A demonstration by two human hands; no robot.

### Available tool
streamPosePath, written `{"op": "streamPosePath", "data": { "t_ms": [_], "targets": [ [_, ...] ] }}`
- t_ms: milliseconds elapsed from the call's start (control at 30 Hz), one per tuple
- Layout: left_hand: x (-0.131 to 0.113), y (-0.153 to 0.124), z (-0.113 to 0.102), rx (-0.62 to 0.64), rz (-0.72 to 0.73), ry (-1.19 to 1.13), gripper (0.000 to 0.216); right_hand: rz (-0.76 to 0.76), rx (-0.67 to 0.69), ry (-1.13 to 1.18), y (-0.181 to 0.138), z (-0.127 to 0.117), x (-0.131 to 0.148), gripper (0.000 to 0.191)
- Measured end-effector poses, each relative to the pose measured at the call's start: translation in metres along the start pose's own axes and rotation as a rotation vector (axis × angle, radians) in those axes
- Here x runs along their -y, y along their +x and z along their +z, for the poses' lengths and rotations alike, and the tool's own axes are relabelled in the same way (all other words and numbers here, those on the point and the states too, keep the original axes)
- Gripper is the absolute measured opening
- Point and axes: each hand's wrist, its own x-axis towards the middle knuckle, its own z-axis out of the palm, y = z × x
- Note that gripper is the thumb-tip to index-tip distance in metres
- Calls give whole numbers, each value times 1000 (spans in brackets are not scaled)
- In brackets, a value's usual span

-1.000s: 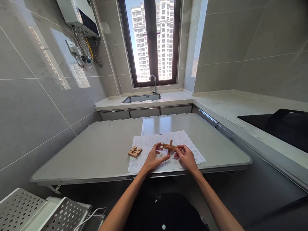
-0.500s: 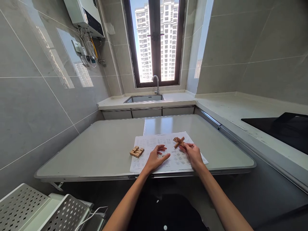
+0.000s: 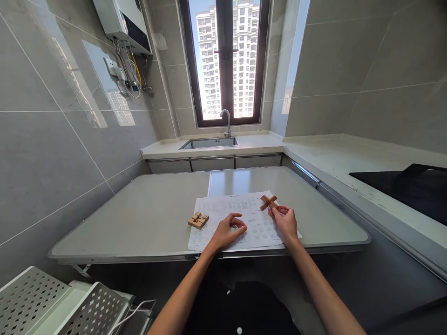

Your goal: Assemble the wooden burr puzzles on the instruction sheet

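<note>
A wooden cross-shaped puzzle piece [image 3: 268, 202] rests on the right part of a printed paper sheet [image 3: 240, 219]. My right hand [image 3: 285, 223] lies just behind it, fingertips at the piece's near end, fingers loosely spread; whether they still touch it is unclear. My left hand [image 3: 226, 231] hovers over the middle of the sheet, fingers curled and apart, holding nothing. A second group of wooden puzzle pieces [image 3: 197, 219] sits at the sheet's left edge on the grey table [image 3: 146, 218].
A sink [image 3: 208, 143] with a tap [image 3: 226, 122] stands under the window at the back. A black hob [image 3: 408, 186] is set in the counter on the right. Perforated white metal racks [image 3: 63, 302] lie at the lower left. A water heater [image 3: 122, 23] hangs on the left wall.
Both hands held the cross piece together over the sheet's middle. My right hand carried it to the right and set it on the sheet; my left hand let go and stayed.
</note>
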Motion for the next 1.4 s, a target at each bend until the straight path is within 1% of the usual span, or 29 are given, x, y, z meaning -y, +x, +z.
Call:
{"op": "streamPosePath", "data": {
  "t_ms": [67,167,200,233,300,367,433,500,533,600,667,733,833,933,1033,1100,1200,1300,1400],
  "targets": [
    [0,0,0,0,4,5,42,-39,-61,-153,-13,-2,5,41],
    [0,1,0,-1,10,6,41,-182,-153,-350,-33,1,16,35],
    [-1,2,0,-2,9,6,40,-241,-145,-396,-38,4,20,32],
    [-3,2,0,-4,6,6,39,-297,-102,-424,-43,6,24,26],
    [-7,0,0,-10,7,14,36,-357,61,-431,-50,12,31,15],
    [-12,-4,-2,-25,25,50,31,-343,233,-395,-55,16,37,12],
    [-15,-10,-7,-44,61,124,27,-297,382,-360,-57,17,40,13],
    [-13,-16,-17,-84,112,220,23,-264,478,-344,-59,15,41,15],
    [-10,-20,-23,-121,148,275,21,-253,500,-341,-59,14,42,16],
    [-1,-26,-39,-209,186,418,18,-237,499,-329,-59,12,42,18],
    [12,-31,-54,-362,146,582,20,-219,485,-314,-59,11,42,20],
    [24,-34,-67,-480,79,702,30,-206,484,-308,-59,11,42,22],
    [37,-38,-80,-569,-20,829,49,-200,479,-323,-59,11,43,23],
    [45,-39,-85,-568,-105,864,58,-202,477,-328,-60,11,43,24],
    [50,-34,-86,-567,-142,852,60,-202,481,-317,-60,11,44,25],
    [54,-30,-87,-557,-120,817,59,-199,479,-308,-61,11,44,25],
    [60,-24,-88,-518,-75,703,58,-199,476,-296,-61,11,45,25],
    [64,-22,-89,-505,-66,605,55,-197,474,-285,-61,11,45,26],
    [64,-21,-90,-509,-65,571,52,-194,475,-278,-61,11,45,27]
  ]
}}
